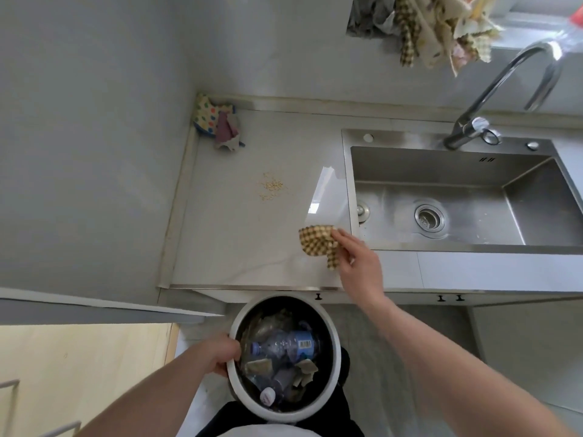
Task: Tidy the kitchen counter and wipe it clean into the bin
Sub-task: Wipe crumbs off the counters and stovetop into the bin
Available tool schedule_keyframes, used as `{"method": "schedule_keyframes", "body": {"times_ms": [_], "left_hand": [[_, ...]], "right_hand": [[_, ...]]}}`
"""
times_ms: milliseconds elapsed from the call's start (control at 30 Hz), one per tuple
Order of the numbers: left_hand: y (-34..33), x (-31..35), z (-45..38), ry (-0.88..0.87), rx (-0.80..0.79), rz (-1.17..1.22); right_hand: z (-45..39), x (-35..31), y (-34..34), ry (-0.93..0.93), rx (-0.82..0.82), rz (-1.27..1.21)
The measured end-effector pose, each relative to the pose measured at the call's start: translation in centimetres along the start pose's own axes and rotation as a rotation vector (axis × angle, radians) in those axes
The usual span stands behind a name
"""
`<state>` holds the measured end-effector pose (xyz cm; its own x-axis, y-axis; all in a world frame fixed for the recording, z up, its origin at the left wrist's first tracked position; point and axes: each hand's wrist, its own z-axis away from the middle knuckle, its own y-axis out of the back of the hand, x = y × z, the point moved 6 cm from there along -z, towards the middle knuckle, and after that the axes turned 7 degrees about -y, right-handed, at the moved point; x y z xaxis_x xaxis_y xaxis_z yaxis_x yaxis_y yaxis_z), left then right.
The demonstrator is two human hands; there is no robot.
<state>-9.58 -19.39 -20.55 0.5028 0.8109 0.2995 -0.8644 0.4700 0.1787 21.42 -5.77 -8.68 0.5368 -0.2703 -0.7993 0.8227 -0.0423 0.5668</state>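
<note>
Seen from above, looking down at a pale grey worktop [239, 234] with a steel sink [457, 197] set in on the right and a curved tap [504, 89] behind it. Right hand [358, 263] near the worktop's front edge, just left of the sink, grip pinching a brown checked cloth [318, 242] that lies partly on the surface. A small scatter of yellowish crumbs [272, 185] near the middle of the worktop, well apart from the cloth. Spotted rags [216, 123] bunched in the back left corner against the wall. Left hand [220, 354] below the worktop's front edge, grip curled over the rim of a round white bin [334, 348]. Inside the bin, a crushed plastic bottle [290, 343] with a blue label among scraps. More checked cloths [441, 29] hanging on the wall above.
</note>
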Motion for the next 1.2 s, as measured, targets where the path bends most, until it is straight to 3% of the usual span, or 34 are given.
{"method": "schedule_keyframes", "body": {"times_ms": [133,267,367,533,733,800,900,1000,1200], "left_hand": [[0.2,-0.5,-0.4,0.014,0.002,0.002],[0.3,-0.8,-1.0,0.015,0.011,0.011],[0.5,-1.0,-1.3,0.018,0.007,0.01],[0.8,-0.9,-1.2,0.03,-0.021,0.004],[1.8,-0.7,-0.8,0.017,-0.046,-0.026],[2.2,-0.7,-0.5,0.01,-0.05,-0.029],[2.7,-1.0,-0.6,0.008,-0.041,-0.024],[2.9,-1.7,-0.7,0.021,-0.033,0.001],[2.9,-3.1,-1.7,0.047,-0.034,0.062]], "right_hand": [[-7.6,-1.1,0.3,0.002,0.085,0.187],[-10.5,1.2,-4.0,-0.102,-0.126,0.38],[-8.6,2.2,-6.7,-0.01,-0.137,0.543],[-1.0,1.3,-8.5,0.169,-0.146,0.5],[4.6,0.3,-9.5,0.254,-0.32,0.439],[3.1,-1.0,-9.0,0.194,-0.31,0.359],[-1.8,-4.3,-8.0,0.149,-0.16,0.203],[-6.9,-7.6,-8.8,0.197,-0.095,0.24],[-11.3,-10.3,-14.5,0.319,-0.268,0.406]]}}
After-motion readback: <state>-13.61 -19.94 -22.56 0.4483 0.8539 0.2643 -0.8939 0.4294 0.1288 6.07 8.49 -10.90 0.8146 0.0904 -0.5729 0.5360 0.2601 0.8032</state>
